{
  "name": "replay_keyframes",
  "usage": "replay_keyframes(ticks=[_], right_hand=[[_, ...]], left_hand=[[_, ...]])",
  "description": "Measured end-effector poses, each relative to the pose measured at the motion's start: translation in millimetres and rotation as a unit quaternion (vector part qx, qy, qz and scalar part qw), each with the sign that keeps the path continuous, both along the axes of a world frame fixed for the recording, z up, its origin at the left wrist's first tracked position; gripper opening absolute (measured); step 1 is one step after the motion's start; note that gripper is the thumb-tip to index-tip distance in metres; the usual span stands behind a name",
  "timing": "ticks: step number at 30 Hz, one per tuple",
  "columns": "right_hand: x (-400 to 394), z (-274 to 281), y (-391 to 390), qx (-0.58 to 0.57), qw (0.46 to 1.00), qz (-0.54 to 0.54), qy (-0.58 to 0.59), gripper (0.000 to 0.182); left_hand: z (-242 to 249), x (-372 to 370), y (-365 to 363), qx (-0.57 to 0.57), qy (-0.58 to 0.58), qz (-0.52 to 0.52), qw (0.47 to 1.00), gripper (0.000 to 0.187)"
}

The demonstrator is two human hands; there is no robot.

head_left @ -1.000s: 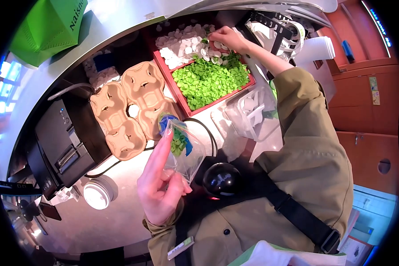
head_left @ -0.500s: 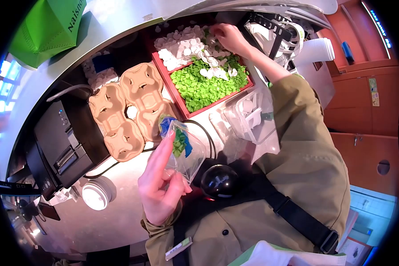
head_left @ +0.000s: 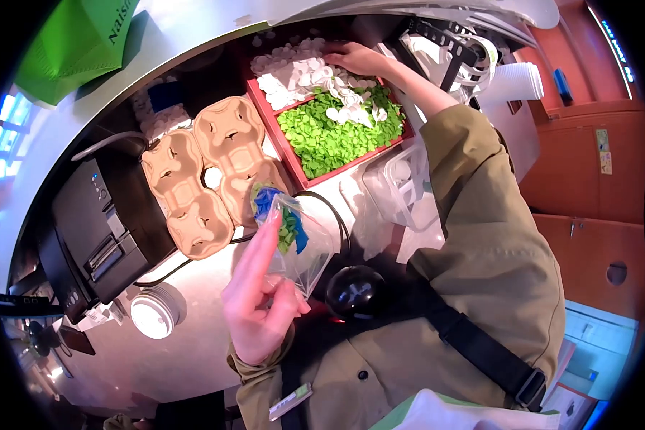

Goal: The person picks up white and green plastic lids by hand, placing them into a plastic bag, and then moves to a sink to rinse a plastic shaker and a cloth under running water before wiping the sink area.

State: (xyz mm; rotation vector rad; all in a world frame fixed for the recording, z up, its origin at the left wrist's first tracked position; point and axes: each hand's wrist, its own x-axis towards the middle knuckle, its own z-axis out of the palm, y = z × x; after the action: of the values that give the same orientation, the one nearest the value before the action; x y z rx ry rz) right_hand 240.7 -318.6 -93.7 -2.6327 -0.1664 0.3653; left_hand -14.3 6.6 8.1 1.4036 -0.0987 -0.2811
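My left hand [head_left: 261, 297] is closed on a clear plastic bag [head_left: 314, 254], its forefinger stretched along the side of the bag. Green and blue pieces show inside near the bag's top. Farther off, my right hand [head_left: 356, 59] lies at the back of a red divided tray [head_left: 283, 147], fingers stretched over the white pieces [head_left: 290, 68]. Those pieces are small, flat and round. Similar bright green pieces [head_left: 337, 140] fill the near section, with some white ones scattered on top. The right fingertips are partly hidden.
Left of the tray lie cardboard cup carriers [head_left: 226, 140]. A black printer [head_left: 100, 229] and stacked white lids [head_left: 154, 315] are farther left. Clear plastic containers [head_left: 401, 186] stand right of the tray, near my right sleeve. A black dome [head_left: 355, 292] is close to my chest.
My right hand has moved left over the white pieces, and its fingers have gone from curled to stretched out. My left hand and the bag have hardly moved.
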Motion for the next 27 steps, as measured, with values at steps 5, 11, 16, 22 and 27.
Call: replay_keyframes(ticks=[5,11,16,22,27], right_hand=[[-2,-5,-13,0.024,0.999,0.028,0.023,0.038],[-16,-6,-3,0.056,0.998,-0.038,0.001,0.035],[-25,0,-11,0.163,0.986,-0.033,-0.009,0.034],[-60,40,0,0.2,0.979,0.037,0.009,0.028],[-83,46,0,0.194,0.977,0.085,-0.011,0.025]], left_hand=[[-1,0,0,-0.001,-0.012,-0.001,1.0,0.058],[-2,0,-3,0.013,0.008,-0.026,1.0,0.059],[1,-1,-4,0.007,0.014,-0.006,1.0,0.06],[0,2,4,-0.013,0.036,-0.051,0.998,0.06],[0,3,4,-0.012,0.025,-0.053,0.998,0.06]])
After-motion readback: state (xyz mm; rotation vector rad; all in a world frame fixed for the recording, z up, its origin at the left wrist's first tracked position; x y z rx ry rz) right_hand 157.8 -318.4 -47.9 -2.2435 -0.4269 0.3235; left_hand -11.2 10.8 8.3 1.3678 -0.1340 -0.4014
